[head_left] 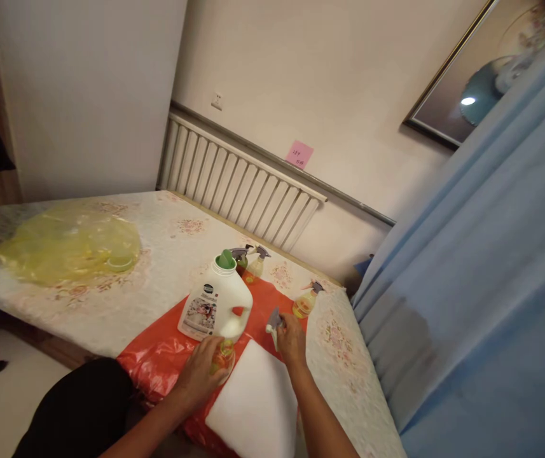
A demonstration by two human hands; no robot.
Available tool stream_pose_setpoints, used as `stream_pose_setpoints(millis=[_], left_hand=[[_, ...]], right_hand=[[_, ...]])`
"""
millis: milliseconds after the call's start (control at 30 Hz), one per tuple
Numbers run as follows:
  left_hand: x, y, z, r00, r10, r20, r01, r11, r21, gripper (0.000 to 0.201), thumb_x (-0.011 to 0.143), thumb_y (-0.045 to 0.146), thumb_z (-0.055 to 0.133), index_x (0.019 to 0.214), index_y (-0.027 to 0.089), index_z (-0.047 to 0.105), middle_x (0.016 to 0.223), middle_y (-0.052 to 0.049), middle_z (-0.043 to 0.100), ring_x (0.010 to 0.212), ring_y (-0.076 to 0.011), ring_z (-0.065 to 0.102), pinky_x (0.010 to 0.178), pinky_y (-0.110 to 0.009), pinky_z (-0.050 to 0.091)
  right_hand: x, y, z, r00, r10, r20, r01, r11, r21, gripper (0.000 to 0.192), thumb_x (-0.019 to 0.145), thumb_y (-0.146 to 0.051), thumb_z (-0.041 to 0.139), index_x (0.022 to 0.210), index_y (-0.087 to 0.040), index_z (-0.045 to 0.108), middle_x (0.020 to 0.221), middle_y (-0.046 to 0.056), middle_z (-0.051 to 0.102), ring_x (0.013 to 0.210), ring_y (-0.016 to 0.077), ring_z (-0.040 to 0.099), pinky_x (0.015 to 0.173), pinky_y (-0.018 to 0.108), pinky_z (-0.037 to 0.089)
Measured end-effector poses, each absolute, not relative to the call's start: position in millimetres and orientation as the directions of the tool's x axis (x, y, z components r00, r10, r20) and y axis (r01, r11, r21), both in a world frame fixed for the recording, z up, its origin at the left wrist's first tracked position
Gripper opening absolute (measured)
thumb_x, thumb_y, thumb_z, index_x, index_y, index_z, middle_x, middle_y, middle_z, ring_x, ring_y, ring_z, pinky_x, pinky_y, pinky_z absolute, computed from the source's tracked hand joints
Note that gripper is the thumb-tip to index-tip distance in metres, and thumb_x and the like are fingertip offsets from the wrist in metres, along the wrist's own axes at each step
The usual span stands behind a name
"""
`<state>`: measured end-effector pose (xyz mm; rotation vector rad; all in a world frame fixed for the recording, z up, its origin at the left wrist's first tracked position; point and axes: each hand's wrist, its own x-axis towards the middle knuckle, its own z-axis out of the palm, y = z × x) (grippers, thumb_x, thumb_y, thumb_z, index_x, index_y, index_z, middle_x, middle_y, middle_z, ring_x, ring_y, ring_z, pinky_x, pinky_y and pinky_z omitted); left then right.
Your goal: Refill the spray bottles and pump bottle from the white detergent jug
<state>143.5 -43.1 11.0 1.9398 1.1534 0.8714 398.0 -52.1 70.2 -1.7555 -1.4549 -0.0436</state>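
Observation:
My left hand (200, 372) is wrapped round a small clear bottle (225, 356) with a yellow neck and an orange label. In my right hand (292, 340) is a grey and white spray nozzle (273, 323), pinched by the fingers and apart from the bottle. Just behind my left hand a large white jug (229, 299) stands upright, with a green cap (225, 259) in its mouth. A folded white cloth (255, 407) lies between my forearms on a red plastic sheet (158, 343). To the right of the nozzle stands a spray bottle (304, 304) with yellow liquid.
Two more spray bottles (254, 270) stand behind the jug. A yellow plastic bag (72, 245) spreads over the left of the flowered bed cover (158, 222). A radiator (238, 175) runs along the wall, and a blue curtain (482, 254) hangs at the right.

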Motion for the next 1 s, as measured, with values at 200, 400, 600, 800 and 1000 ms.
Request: stream_pose_setpoints(millis=[200,400,600,800,1000], left_hand=[[142.9,-44.9,10.4,0.369,0.917,0.151,0.436,-0.314,0.843,0.057,0.070,0.017,0.056,0.126,0.021,0.049,0.137,-0.010,0.054,0.133,-0.0274,0.047,0.115,-0.042,0.032],[141.7,-47.1,14.1,0.373,0.920,0.117,0.433,-0.284,0.855,0.058,0.072,0.020,0.057,0.129,0.018,0.049,0.140,-0.013,0.054,0.133,-0.0285,0.046,0.114,-0.042,0.034],[140.6,-47.3,12.6,0.367,0.922,0.124,0.421,-0.283,0.862,0.058,0.072,0.019,0.058,0.129,0.021,0.051,0.140,-0.012,0.054,0.134,-0.0298,0.045,0.115,-0.046,0.032],[140.6,-46.8,13.8,0.377,0.918,0.122,0.432,-0.291,0.854,0.059,0.070,0.020,0.057,0.129,0.018,0.053,0.141,-0.014,0.054,0.135,-0.0306,0.045,0.116,-0.046,0.032],[140.4,-47.1,10.1,0.380,0.920,0.099,0.459,-0.281,0.843,0.062,0.071,0.020,0.056,0.133,0.019,0.049,0.143,-0.012,0.052,0.137,-0.0289,0.042,0.116,-0.043,0.030]], right_hand=[[396.0,-35.5,39.2,0.328,0.837,0.439,0.861,-0.073,-0.504,0.019,0.071,-0.012,0.063,0.086,-0.021,0.072,0.085,0.006,0.069,0.081,0.0235,0.062,0.073,0.029,0.042],[394.7,-25.7,21.2,0.386,0.833,0.397,0.811,-0.101,-0.576,0.019,0.070,-0.011,0.060,0.083,-0.018,0.072,0.086,0.008,0.071,0.080,0.0240,0.064,0.073,0.031,0.046],[385.5,-14.4,32.4,0.412,0.823,0.390,0.687,0.000,-0.726,0.018,0.072,-0.022,0.067,0.088,-0.016,0.072,0.097,0.011,0.074,0.097,0.0275,0.066,0.091,0.042,0.048],[351.7,-1.2,63.7,0.286,0.906,0.311,0.421,0.173,-0.890,0.037,0.075,-0.035,0.065,0.107,-0.016,0.070,0.106,0.012,0.076,0.096,0.0255,0.071,0.085,0.038,0.055],[324.0,8.2,78.6,0.173,0.953,0.250,0.244,0.204,-0.948,0.042,0.063,-0.029,0.076,0.103,-0.017,0.072,0.100,0.008,0.078,0.092,0.0248,0.071,0.079,0.034,0.055]])
